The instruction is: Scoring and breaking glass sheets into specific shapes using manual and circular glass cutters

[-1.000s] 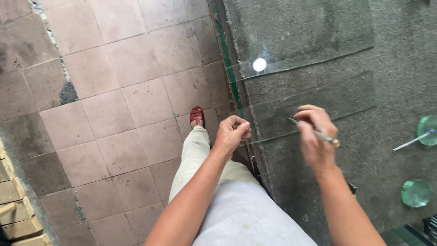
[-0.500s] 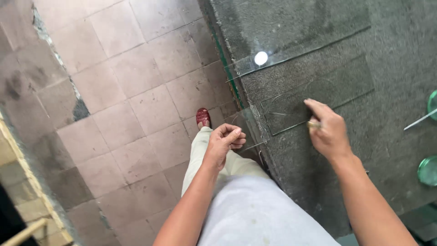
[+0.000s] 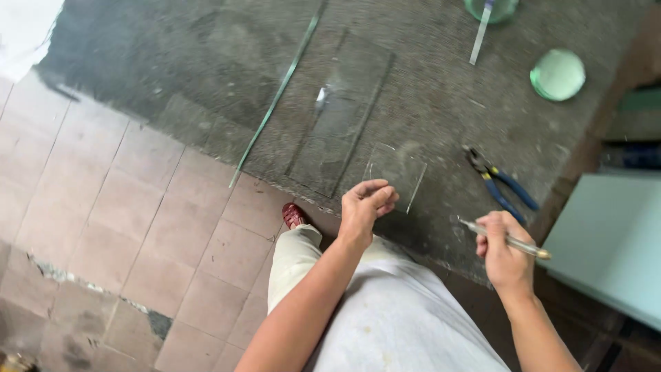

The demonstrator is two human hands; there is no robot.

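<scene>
I see no packages, labels, signs or screens anywhere on the grey stone worktop [image 3: 427,103] or on the floor beside it.

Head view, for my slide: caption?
Left hand touches small glass pane; right hand holds glass cutter beside pliers.

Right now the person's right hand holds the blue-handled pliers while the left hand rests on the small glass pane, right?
Not quite. In the head view the right hand holds a slim pen-like tool, not the pliers; the blue-handled pliers lie on the worktable. The left hand is indeed at the small glass pane.
</scene>
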